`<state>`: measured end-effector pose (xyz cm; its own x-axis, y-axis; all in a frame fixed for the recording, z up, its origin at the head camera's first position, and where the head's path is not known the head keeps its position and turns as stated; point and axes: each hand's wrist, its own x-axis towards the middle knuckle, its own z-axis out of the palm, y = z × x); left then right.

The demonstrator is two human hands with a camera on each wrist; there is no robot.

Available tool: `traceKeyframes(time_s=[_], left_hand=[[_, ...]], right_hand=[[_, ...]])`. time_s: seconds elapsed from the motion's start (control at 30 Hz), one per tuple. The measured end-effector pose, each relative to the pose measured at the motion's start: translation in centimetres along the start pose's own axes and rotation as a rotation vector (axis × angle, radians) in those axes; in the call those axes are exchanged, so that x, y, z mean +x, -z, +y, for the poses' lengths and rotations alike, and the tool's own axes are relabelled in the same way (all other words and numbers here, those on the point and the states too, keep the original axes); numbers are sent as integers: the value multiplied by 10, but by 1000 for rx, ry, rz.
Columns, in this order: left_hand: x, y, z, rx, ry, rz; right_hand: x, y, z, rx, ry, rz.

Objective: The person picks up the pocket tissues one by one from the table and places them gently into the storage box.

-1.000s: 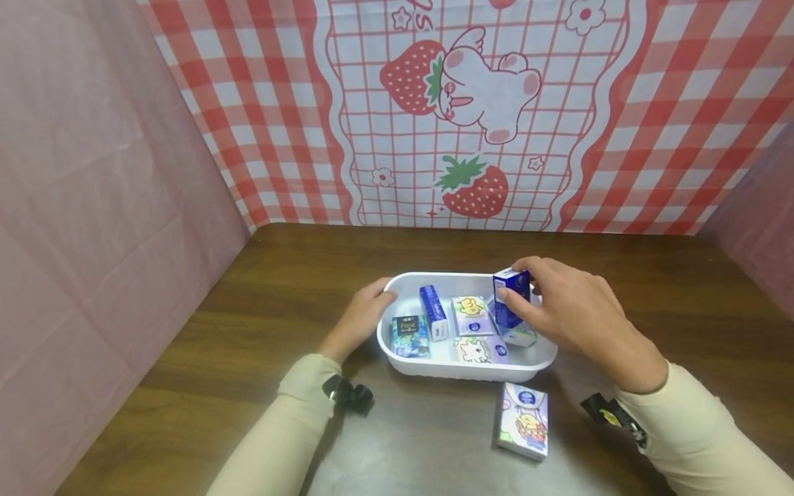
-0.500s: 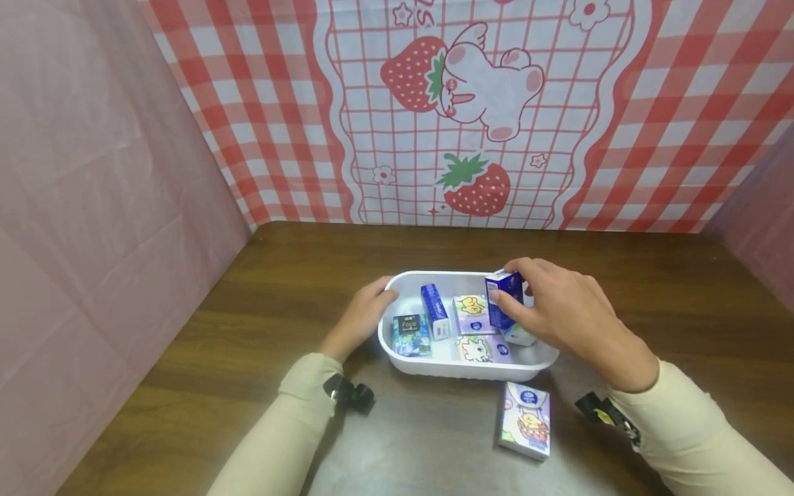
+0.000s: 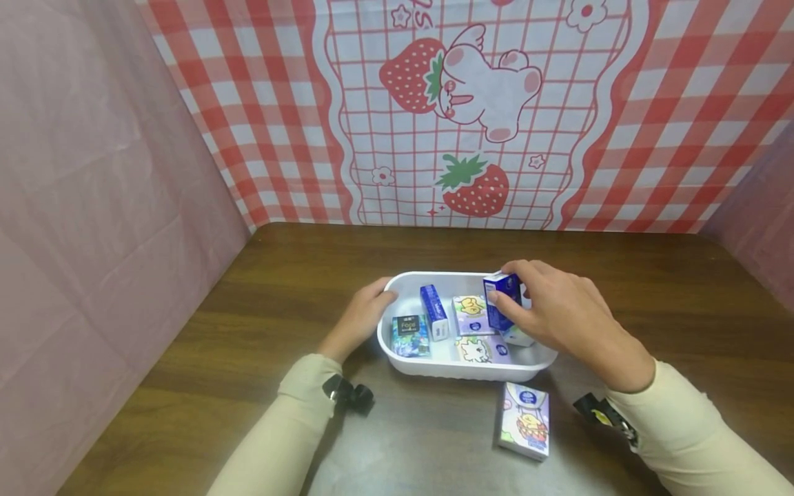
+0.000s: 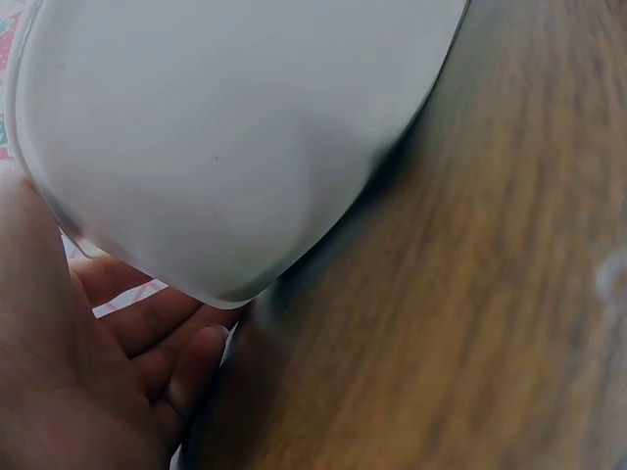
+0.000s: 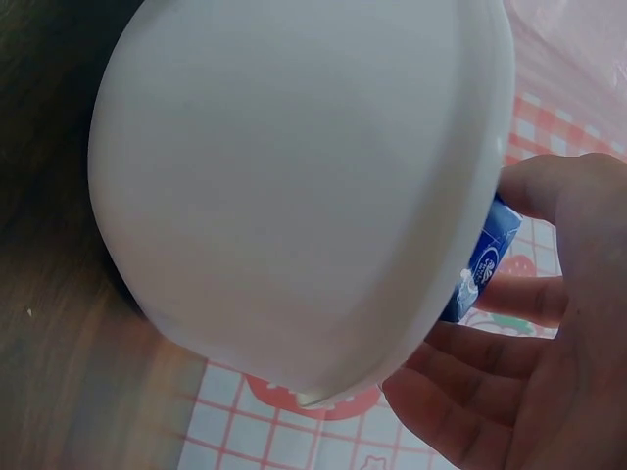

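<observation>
A white oval-ended plastic basin (image 3: 462, 370) stands on the table. At its left end my left hand (image 3: 360, 317) grips the rim, thumb over the edge and fingers along the outer wall, as the left wrist view shows. My right hand (image 3: 564, 313) pinches a dark blue tissue pack (image 3: 500, 311) upright between thumb and fingers, inside the basin's right end. Beneath and beside that pack lie a purple pack with a yellow character (image 3: 473, 314), another with a white character (image 3: 476, 350), and a partly covered pale pack (image 3: 518, 337).
In the basin's left half lie a narrow blue pack (image 3: 434, 313) and a teal patterned pack (image 3: 411, 337) with a black label. A white and purple pack (image 3: 524, 421) rests on the wooden table (image 3: 260, 303) in front. Behind hangs a red checked cloth (image 3: 279, 124).
My right hand has shifted slightly left with the blue tissue pack, bringing it nearer the purple pack. My left hand stays on the basin's rim.
</observation>
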<state>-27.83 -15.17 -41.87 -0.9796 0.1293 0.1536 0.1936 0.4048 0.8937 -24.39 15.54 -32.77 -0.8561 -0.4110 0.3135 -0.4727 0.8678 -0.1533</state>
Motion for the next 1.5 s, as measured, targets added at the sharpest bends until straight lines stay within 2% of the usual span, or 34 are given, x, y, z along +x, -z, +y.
traceKeyframes(time_s=[0.7,1.5], left_hand=[[0,0,2,-2,17,-1],[1,0,0,6,19,-3]], right_hand=[[-1,-3,0,3,3,-9],[-2,-10,-2,-15,46,-49]])
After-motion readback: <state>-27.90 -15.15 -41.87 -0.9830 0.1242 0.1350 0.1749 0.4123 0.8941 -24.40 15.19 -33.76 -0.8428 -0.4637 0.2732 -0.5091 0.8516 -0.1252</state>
